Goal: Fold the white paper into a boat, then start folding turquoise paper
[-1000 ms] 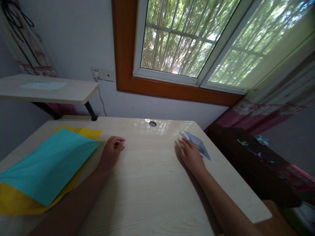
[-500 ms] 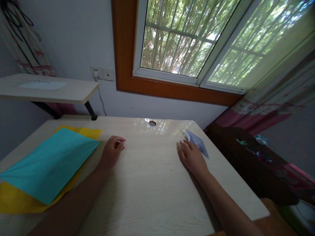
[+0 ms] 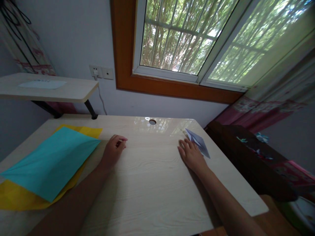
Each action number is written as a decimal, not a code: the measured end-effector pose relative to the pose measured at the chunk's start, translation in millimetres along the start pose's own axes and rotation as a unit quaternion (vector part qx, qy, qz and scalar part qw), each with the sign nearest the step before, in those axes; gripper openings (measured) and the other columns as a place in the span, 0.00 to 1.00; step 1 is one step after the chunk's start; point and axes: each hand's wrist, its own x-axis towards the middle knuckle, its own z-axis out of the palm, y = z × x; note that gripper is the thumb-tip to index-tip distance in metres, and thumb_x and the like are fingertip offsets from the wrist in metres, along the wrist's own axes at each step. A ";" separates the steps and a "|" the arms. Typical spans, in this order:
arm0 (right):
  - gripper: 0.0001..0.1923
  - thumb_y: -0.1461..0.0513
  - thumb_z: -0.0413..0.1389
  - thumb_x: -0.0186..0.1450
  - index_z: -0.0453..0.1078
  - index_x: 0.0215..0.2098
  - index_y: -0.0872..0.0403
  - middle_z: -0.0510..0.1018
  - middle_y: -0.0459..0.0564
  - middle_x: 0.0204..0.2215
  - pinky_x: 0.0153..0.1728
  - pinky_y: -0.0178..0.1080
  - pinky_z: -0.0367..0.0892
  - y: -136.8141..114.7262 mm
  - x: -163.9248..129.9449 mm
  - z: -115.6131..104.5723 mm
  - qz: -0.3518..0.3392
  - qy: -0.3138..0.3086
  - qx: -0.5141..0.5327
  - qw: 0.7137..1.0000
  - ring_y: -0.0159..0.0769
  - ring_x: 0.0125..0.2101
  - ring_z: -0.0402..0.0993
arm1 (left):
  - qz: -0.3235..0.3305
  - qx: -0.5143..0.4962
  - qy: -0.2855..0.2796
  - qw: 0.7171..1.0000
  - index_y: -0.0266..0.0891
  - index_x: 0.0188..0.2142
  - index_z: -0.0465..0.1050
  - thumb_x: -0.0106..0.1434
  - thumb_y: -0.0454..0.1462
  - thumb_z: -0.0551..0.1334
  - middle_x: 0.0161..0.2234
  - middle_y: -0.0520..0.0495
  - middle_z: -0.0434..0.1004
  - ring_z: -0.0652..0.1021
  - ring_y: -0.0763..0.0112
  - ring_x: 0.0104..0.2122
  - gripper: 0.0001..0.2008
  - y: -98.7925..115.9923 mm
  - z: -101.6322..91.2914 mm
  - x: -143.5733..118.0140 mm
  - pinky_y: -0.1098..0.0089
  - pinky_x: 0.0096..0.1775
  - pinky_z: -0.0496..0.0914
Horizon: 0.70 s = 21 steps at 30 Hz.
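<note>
My right hand lies flat on the pale wooden desk, its fingers touching the near edge of a small folded pale-blue paper shape by the desk's right edge. My left hand rests on the desk with its fingers loosely curled and nothing in it. Just left of it lies a turquoise sheet on top of a yellow sheet.
A round cable hole sits at the desk's back edge below the window. A raised side shelf with a white paper stands at the back left. Dark furniture and a curtain stand to the right of the desk.
Both hands stay nearly still. The view has shifted slightly, and my right hand has eased a little closer to the folded blue paper.
</note>
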 end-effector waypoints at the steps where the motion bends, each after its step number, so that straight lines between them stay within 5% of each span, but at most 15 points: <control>1: 0.21 0.55 0.45 0.73 0.67 0.59 0.56 0.72 0.62 0.57 0.59 0.58 0.61 -0.3 -0.9 -0.3 0.000 0.000 -0.005 1.000 0.54 0.59 0.66 | 0.001 0.000 -0.002 1.000 0.40 0.35 0.74 0.63 0.40 0.58 0.37 0.48 0.73 0.77 0.69 0.30 0.08 0.4 0.0 -0.1 0.68 0.34 0.72; 15: 0.24 0.53 0.46 0.73 0.64 0.62 0.55 0.72 0.61 0.58 0.58 0.60 0.63 12.4 -30.9 -11.7 -0.008 0.000 -0.020 1.000 0.57 0.61 0.65 | 0.008 0.015 -0.017 1.000 0.40 0.36 0.74 0.64 0.40 0.57 0.37 0.48 0.73 0.77 0.69 0.30 0.09 0.3 -0.2 -0.6 0.68 0.34 0.72; 21: 0.22 0.54 0.48 0.73 0.66 0.60 0.54 0.74 0.60 0.57 0.60 0.59 0.62 -7.1 -24.6 -31.9 -0.016 0.009 -0.002 1.000 0.54 0.58 0.68 | 0.008 0.012 -0.013 1.000 0.40 0.36 0.75 0.63 0.40 0.58 0.37 0.48 0.73 0.77 0.69 0.30 0.08 1.3 -0.6 -0.4 0.68 0.34 0.72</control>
